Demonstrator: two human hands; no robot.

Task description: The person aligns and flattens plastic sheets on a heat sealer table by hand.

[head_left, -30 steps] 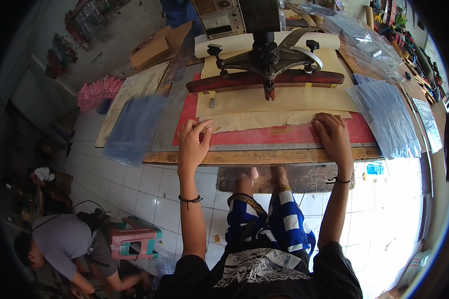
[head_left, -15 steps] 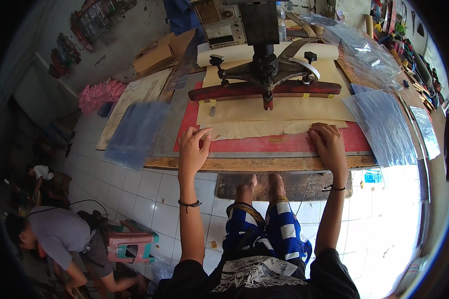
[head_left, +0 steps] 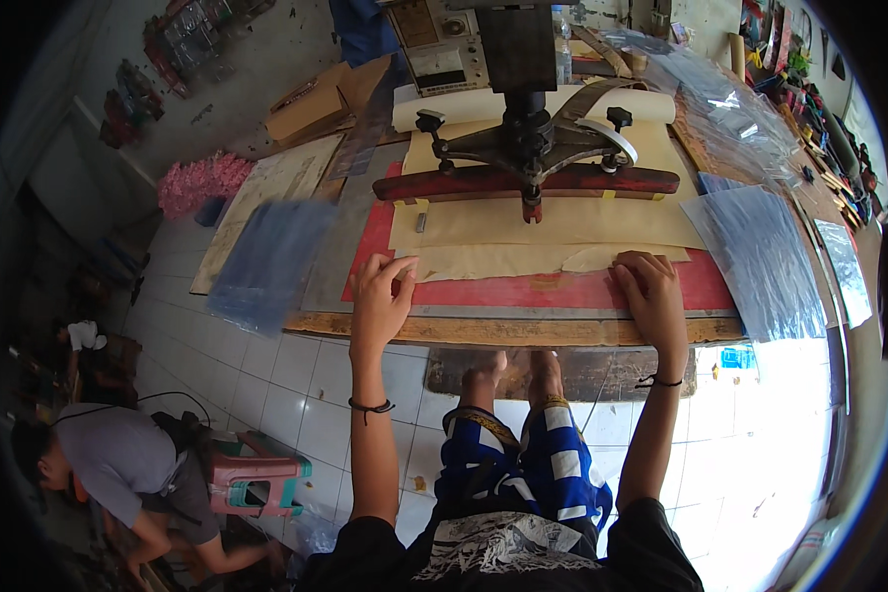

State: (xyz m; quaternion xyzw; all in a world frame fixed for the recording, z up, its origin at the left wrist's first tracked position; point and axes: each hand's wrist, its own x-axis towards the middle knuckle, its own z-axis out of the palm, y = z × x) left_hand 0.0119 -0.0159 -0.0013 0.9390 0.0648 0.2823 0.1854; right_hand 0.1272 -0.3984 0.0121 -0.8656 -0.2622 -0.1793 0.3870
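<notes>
My left hand (head_left: pixel 380 298) is at the left end of a torn tan paper strip (head_left: pixel 503 261), fingers curled and thumb close to the index finger. At the strip's right end, my right hand (head_left: pixel 651 294) has its fingers bent down in the same way. What the fingertips pinch, if anything, is too thin or hidden to make out. Beneath lies a red mat (head_left: pixel 696 281) on the table. Above the tan sheet (head_left: pixel 483 217) hangs a press machine's long dark-red bar (head_left: pixel 434 185), with a black metal bracket (head_left: pixel 528 148) on it. A small metal piece (head_left: pixel 421 222) lies near the sheet's left edge.
Bluish transparent plastic sheets are stacked left (head_left: pixel 271 261) and right (head_left: pixel 760 257). A cardboard box (head_left: pixel 311 104) and a pink heap (head_left: pixel 202 183) stand at the far left. The wooden table edge (head_left: pixel 513 331) runs before me. A person (head_left: pixel 133 459) bends beside a stool (head_left: pixel 257 483) at lower left.
The whole view has shifted very slightly. Both hands keep their places at the paper strip's ends, and the press bar stays where it was.
</notes>
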